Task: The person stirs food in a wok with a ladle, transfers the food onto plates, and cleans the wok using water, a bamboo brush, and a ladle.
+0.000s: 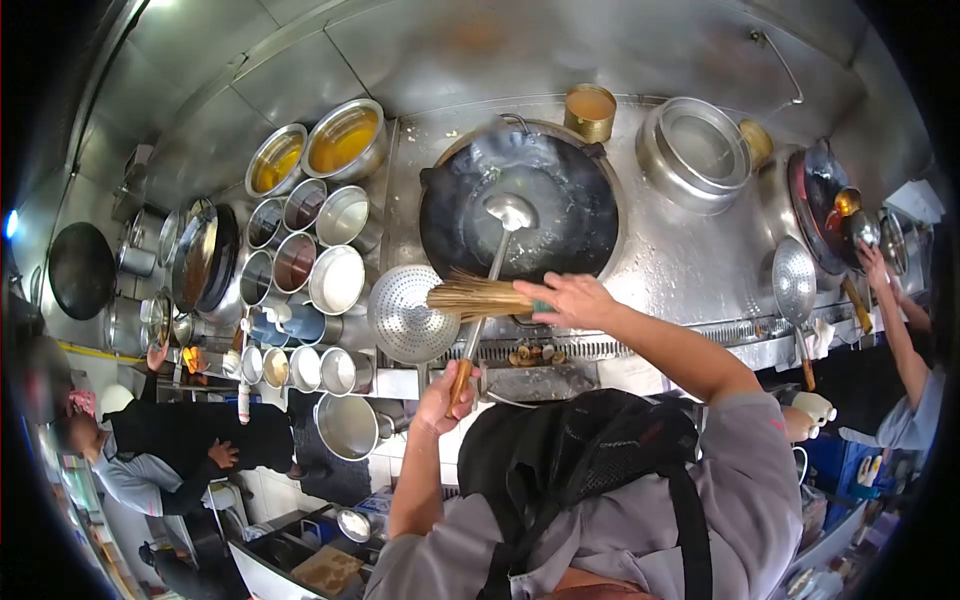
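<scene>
My left hand (440, 402) is closed around the wooden handle of a ladle (512, 211). The ladle's bowl rests inside a large black wok (590, 215), which holds cloudy liquid with pale bits in it. In my right hand (573, 301) is a bamboo wok brush (475, 297), gripped at its bound end. Its bristles point left and cross over the ladle's shaft, near the wok's front edge. Just left of the brush lies a round perforated strainer (408, 315), partly behind the bristles.
Metal seasoning pots (337, 280) crowd the left counter, below two bowls of yellow oil (343, 140). Stacked steel pots (697, 150) and a tin can (590, 112) stand behind. A skimmer (794, 280) lies right. Co-workers stand at both sides; one person's hand (873, 262) reaches toward another wok.
</scene>
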Demonstrator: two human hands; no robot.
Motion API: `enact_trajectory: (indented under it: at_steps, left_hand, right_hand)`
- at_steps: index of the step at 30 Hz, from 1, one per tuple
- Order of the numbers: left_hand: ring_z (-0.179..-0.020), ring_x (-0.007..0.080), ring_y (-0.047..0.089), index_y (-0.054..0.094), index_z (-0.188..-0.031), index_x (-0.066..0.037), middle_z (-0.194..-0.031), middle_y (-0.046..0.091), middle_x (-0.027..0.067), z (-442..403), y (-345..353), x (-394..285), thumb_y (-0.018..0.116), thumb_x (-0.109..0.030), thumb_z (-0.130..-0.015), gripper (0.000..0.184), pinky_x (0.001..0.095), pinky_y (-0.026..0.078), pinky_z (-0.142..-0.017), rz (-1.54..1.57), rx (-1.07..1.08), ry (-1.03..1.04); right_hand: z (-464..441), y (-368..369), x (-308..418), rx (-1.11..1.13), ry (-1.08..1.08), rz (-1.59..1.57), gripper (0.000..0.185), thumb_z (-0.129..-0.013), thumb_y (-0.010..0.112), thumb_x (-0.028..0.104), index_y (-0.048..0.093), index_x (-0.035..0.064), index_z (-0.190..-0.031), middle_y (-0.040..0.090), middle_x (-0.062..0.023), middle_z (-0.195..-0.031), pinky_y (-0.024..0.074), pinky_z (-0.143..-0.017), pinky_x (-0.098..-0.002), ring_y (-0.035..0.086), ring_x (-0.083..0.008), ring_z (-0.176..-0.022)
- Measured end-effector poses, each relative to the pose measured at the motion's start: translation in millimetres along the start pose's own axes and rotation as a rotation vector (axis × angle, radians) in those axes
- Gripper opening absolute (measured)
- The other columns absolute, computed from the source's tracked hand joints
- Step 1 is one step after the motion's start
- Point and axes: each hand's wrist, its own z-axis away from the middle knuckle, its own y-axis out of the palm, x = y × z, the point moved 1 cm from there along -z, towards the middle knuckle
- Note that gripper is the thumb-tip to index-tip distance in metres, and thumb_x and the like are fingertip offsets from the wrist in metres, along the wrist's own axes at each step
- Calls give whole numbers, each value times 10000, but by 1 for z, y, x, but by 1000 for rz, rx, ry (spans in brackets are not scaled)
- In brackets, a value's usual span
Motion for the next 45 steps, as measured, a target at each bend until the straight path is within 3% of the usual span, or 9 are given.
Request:
enact_trajectory:
  at_steps: [13, 17, 24, 28, 34, 35, 38, 42, 45]
  left_hand:
    - [-443, 75, 364, 644, -1121, -15, -663, 507, 15, -6, 6, -28, 490, -481, -1090, 492, 231, 294, -420, -381, -189, 130]
    - [-443, 73, 378, 653, -1112, -16, -659, 507, 12, -6, 2, -40, 487, -475, -1089, 488, 242, 307, -416, -379, -148, 159]
    - [-458, 74, 428, 636, -1062, -3, -650, 522, 5, -7, -3, -40, 511, -461, -1080, 475, 256, 334, -418, -643, -230, 219]
    - [-472, 83, 443, 644, -1031, -15, -652, 525, 11, -3, -2, -50, 526, -462, -1073, 464, 268, 356, -431, -698, -229, 232]
    - [-524, 90, 500, 691, -1086, -53, -665, 549, 7, -8, -3, -34, 560, -544, -1039, 510, 286, 422, -483, -848, -331, 330]
    - [-543, 112, 533, 691, -1110, -48, -678, 578, 24, -16, -10, -26, 562, -544, -1034, 518, 306, 456, -522, -913, -337, 476]
    - [-683, 253, 688, 695, -1129, -63, -742, 673, 113, -14, -5, -21, 571, -454, -1034, 421, 409, 535, -631, -1180, -468, 548]
    - [-853, 398, 712, 702, -1143, -93, -922, 740, 178, 9, 20, -32, 589, -424, -1018, 372, 493, 556, -759, -1521, -723, 700]
    - [-907, 390, 712, 680, -1208, -97, -1069, 734, 189, -2, 6, -48, 593, -434, -1016, 397, 484, 560, -788, -1322, -500, 522]
  right_hand:
    - [-91, -70, -77, -536, 555, -109, 710, -928, 707, 441, 416, 285, -1557, 672, -207, -1175, 556, -916, -521, 680, -437, -1048]
    - [-73, -98, -130, 11, 448, 398, 705, -918, 718, 414, 414, 262, -1537, 688, -191, -1161, 576, -909, -498, 713, -396, -1004]
    - [-62, -92, -117, -687, 521, 113, 738, -898, 753, 373, 441, 217, -1548, 694, -252, -1098, 570, -865, -521, 710, -414, -987]
    - [-55, -90, -103, 36, 427, 270, 764, -924, 712, 375, 349, 261, -1586, 682, -225, -1229, 561, -928, -518, 695, -430, -1054]
    - [-66, -123, -88, -630, 594, -288, 677, -918, 739, 391, 505, 145, -1504, 686, -273, -1246, 521, -965, -465, 661, -436, -1151]
    - [-71, -93, -91, -715, 556, -352, 685, -924, 732, 380, 485, 163, -1524, 690, -278, -1226, 522, -955, -490, 662, -444, -1136]
    - [-58, -42, -125, -28, 538, 36, 792, -865, 771, 334, 415, 270, -1570, 713, -275, -1112, 534, -934, -550, 673, -480, -1061]
    - [-40, -87, -133, -140, 547, 70, 752, -845, 797, 287, 488, 214, -1527, 715, -258, -1163, 533, -939, -518, 678, -454, -1091]
    - [-30, -118, -123, -311, 527, -40, 698, -862, 785, 250, 526, 149, -1502, 717, -241, -1191, 534, -940, -474, 687, -424, -1101]
